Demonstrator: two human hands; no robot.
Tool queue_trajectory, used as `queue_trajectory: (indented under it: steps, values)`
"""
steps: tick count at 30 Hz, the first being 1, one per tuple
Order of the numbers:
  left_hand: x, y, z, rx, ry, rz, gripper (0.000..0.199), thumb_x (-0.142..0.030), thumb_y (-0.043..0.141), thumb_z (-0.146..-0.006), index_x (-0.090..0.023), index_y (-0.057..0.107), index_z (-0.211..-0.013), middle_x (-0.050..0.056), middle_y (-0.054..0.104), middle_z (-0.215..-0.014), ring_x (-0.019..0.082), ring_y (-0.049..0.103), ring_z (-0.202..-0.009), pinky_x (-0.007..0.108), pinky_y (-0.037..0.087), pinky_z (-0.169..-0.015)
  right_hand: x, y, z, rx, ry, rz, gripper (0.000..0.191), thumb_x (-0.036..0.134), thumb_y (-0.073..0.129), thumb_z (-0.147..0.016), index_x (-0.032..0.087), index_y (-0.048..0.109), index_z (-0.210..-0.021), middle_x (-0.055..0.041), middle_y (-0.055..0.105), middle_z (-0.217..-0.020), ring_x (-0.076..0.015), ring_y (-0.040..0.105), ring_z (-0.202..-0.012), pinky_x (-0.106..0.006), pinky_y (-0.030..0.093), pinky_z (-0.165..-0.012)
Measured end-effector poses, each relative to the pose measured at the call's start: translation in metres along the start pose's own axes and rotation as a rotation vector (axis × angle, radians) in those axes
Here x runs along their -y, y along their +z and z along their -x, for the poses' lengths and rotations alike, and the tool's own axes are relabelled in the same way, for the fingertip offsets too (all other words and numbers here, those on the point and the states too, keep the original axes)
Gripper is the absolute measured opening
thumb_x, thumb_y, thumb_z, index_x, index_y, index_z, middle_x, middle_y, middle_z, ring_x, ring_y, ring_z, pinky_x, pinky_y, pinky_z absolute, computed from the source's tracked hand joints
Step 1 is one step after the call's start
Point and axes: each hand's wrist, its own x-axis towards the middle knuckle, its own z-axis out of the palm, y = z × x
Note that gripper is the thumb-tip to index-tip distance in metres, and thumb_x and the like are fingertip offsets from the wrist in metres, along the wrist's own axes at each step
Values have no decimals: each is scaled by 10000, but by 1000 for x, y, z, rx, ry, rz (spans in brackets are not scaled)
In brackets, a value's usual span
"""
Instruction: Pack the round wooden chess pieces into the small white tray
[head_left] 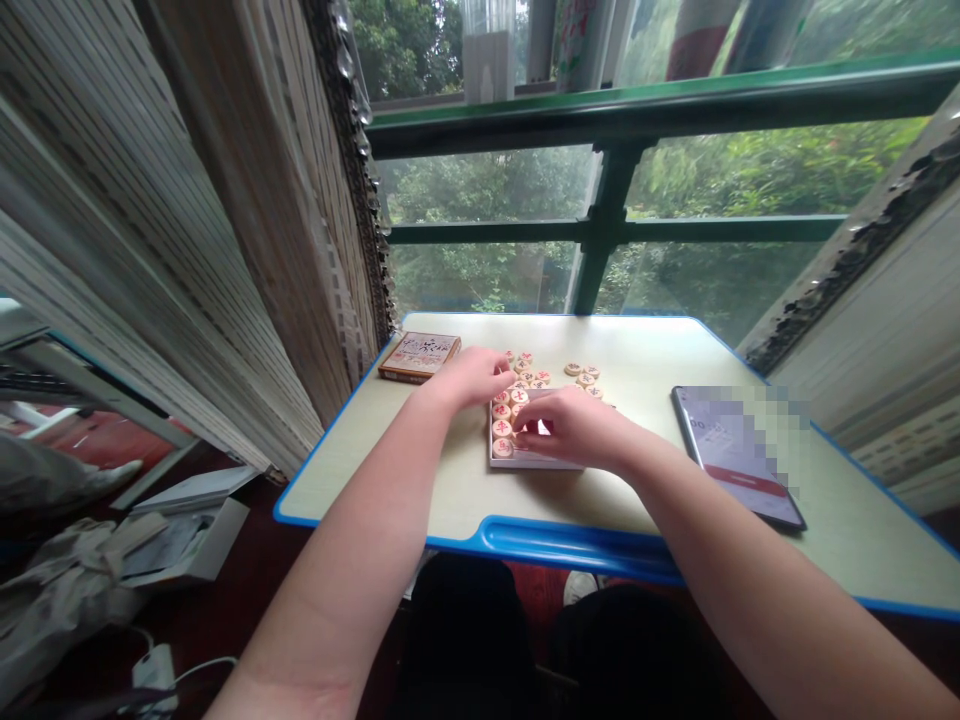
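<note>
Round xiangqi pieces with red characters, such as a piece (502,429) in the left column, sit in rows inside a shallow white box (536,464). My right hand (570,422) bends over this box, its thumb and fingers closing around a piece at the second column. My left hand (480,378) is at the box's far left corner, fingertips drawn together beside the pieces; what lies between them is hidden. Behind the box, loose xiangqi pieces (540,378) lie on the table (360,450). More loose pieces (585,375) are scattered to their right.
A patterned box lid (420,357) lies at the table's far left. On the right rests a tablet (739,465) with a lit screen. The table's blue front edge (570,540) has a moulded groove. A green-framed window (611,200) and curtains (292,200) surround the table.
</note>
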Motion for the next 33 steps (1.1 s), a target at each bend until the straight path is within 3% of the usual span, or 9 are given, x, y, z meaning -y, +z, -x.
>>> queue_trajectory:
  steps: [5,8,12,17,23,26,29,33]
  values:
    - [2,4,-5,-97,-42,30,325,-334,400,-804,-165,676,-821,47,686,-779,175,589,-734,262,445,-677,-21,-9,-2,-391,201,-10,207,236,507,-808,159,697,-836,-52,681,-773,-130,563,-643,-245,416,-631]
    - [1,8,-8,-170,-59,120,334,-361,402,-817,-179,680,-854,31,695,-815,172,604,-778,269,463,-736,-39,-9,-5,-515,319,5,231,209,495,-788,166,699,-887,-60,696,-837,-151,597,-716,-268,454,-697]
    - [-1,19,-12,-267,-15,254,373,-399,403,-843,-174,685,-937,52,701,-991,182,611,-935,280,459,-854,-57,-5,-9,-489,407,8,253,189,484,-782,180,718,-880,-61,714,-866,-172,621,-800,-293,469,-787]
    - [0,31,-20,-214,-25,363,464,-457,324,-895,-173,674,-1006,64,679,-1105,179,593,-1044,294,439,-939,-67,2,-16,-405,487,34,366,88,436,-778,183,724,-983,-78,704,-963,-187,581,-1020,-302,438,-931]
    - [12,35,-28,-174,-68,620,654,-535,166,-923,-104,603,-1146,140,584,-1263,171,545,-1164,285,420,-979,-68,5,-17,-294,376,-34,486,-26,388,-715,208,735,-963,-61,661,-1120,-166,549,-1115,-256,415,-973]
    - [10,34,-26,-158,-40,632,709,-612,187,-891,-102,627,-1113,145,611,-1223,186,558,-1148,297,412,-990,-70,4,-16,-265,403,-25,461,5,386,-738,198,735,-970,-89,635,-1153,-181,556,-1106,-264,415,-965]
    - [1,32,-20,-175,24,604,734,-640,199,-874,-101,669,-1039,133,663,-1132,195,587,-1096,314,415,-987,-75,4,-14,-235,442,-12,428,33,396,-756,204,744,-937,-86,653,-1087,-174,607,-962,-256,446,-891]
    - [-11,27,-12,-271,42,536,727,-632,201,-874,-115,709,-943,113,708,-1016,219,633,-993,342,457,-924,-84,7,-15,-258,478,76,388,32,444,-737,192,745,-922,-70,690,-995,-181,578,-902,-258,438,-839]
